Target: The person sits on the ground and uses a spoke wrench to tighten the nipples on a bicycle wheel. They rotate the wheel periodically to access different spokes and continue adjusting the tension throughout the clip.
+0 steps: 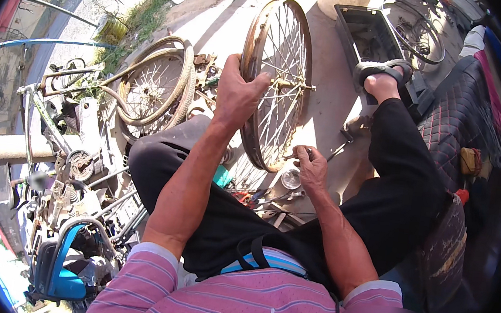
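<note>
A rusty-rimmed bicycle wheel (288,85) with thin spokes stands upright before me, its rim without a tyre. My left hand (240,91) is closed around the rim on the near left side, the thumb over its inner edge toward the spokes. By the bottom right of the rim is my right hand (312,166), its thumb and fingers pinched together. A small dark thing shows at those fingertips, too little of it to name. Beneath that hand sits a small round metal dish (291,179).
Another wheel (147,90) with loose tyres lies left, beside a heap of bike parts (78,166). A black open toolbox (370,37) stands far right, my sandalled foot (384,79) against it. Farther right is a quilted black cover (451,110). Tools (252,198) lie between my legs.
</note>
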Available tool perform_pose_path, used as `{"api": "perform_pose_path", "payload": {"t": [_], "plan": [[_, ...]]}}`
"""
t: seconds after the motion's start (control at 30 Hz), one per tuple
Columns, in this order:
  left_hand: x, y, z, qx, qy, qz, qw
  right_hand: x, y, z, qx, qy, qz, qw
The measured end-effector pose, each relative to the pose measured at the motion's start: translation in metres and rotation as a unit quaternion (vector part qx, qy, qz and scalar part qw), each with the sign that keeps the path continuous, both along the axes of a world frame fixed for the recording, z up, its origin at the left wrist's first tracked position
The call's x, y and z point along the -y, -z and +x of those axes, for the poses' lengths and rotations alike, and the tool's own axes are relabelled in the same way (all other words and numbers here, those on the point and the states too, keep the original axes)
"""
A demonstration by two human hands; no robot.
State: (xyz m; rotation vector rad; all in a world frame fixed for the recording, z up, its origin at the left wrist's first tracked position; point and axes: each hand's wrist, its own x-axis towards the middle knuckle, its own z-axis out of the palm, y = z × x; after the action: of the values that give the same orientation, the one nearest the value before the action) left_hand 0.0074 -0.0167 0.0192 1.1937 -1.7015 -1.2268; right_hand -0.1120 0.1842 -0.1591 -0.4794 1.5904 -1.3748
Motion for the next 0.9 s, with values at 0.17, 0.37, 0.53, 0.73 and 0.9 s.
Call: {"api": "perform_pose_path", "payload": {"t": [0.17, 0.37, 0.53, 0.73, 0.9], "plan": [[0.002, 0.003, -0.001, -0.015, -0.003, -0.004, 1.0, -0.005, 0.033, -0.002, -0.265, -0.026, 0.063, 0.962], [0.004, 0.008, 0.001, -0.041, -0.022, 0.017, 0.999, 0.002, -0.004, -0.002, 0.019, -0.044, 0.094, 0.994], [0.005, 0.009, 0.001, -0.06, -0.017, 0.041, 0.997, 0.004, 0.01, -0.006, 0.046, -0.003, 0.114, 0.992], [0.008, 0.015, 0.002, -0.051, -0.018, 0.034, 0.998, 0.002, 0.017, -0.004, 0.069, -0.015, 0.102, 0.992], [0.005, 0.009, 0.0, -0.053, -0.013, 0.038, 0.998, 0.002, 0.02, -0.002, 0.121, 0.002, 0.137, 0.983]]}}
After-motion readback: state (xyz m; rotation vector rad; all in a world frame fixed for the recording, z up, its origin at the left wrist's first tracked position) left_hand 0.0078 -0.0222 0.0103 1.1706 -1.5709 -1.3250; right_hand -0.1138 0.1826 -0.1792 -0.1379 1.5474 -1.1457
